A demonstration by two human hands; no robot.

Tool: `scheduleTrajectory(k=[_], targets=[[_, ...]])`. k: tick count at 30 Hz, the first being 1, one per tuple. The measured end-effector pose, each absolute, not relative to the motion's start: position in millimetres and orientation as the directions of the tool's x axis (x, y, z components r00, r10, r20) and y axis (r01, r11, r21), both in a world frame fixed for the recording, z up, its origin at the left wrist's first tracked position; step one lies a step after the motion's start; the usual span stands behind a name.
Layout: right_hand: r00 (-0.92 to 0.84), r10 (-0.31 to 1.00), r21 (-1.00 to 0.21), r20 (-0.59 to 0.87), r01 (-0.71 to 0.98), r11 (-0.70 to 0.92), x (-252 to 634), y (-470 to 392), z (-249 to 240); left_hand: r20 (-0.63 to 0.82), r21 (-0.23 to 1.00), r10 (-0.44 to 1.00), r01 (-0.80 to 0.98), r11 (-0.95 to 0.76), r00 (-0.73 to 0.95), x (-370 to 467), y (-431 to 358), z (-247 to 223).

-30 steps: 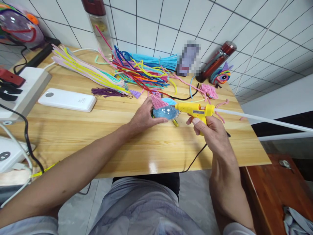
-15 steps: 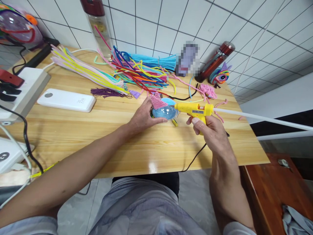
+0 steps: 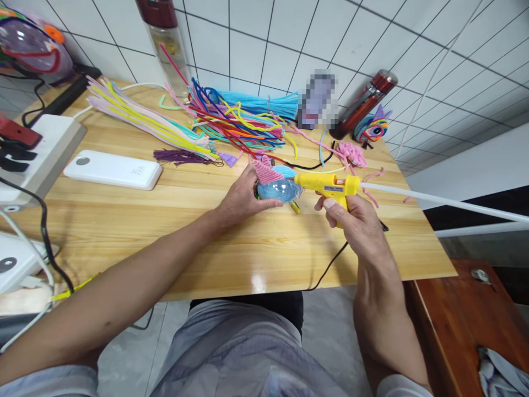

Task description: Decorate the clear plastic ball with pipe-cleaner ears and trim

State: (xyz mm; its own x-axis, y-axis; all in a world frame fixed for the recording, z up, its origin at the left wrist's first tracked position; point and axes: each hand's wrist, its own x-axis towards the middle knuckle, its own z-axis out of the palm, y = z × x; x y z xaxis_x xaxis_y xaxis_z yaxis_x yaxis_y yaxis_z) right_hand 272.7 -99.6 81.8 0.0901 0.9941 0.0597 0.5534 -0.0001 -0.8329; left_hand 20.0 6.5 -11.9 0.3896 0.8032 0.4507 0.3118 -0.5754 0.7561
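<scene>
Left hand [image 3: 242, 196] pinching a clear blue shell [image 3: 279, 192], thumb along near side, other fingers mostly hidden behind. Shell is mid-counter [image 3: 231, 242], toward the far side; can't tell if it touches the wood. Pink ribbed piece [image 3: 266, 172] on its top left, light-blue ribbed piece [image 3: 285, 171] just right of that. Right hand [image 3: 361, 220] wrapped round the handle of a yellow glue gun [image 3: 326, 183], nozzle at shell's right end; contact and trigger squeeze unclear. Long white glue stick [image 3: 433, 199] pokes out right. Far side: heap of coloured pipe cleaners [image 3: 243, 124]. Left: white power bank [image 3: 113, 169].

Handling: shell looks light, thin, smooth, probably slippery and easily dented; best held by left end, lightly, clear of nozzle. Ribbed pieces look soft, squashable; don't grip there. Gun likely stiff, light; handle only, front probably hot.
</scene>
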Motion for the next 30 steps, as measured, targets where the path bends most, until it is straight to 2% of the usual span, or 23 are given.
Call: scheduleTrajectory(k=[30], targets=[[0.096,0.992,-0.837,0.08,0.547,0.015,272.1,-102.5,81.7,0.441,0.758,0.809,0.322,-0.568,0.389,20.7,8.2,-13.5]])
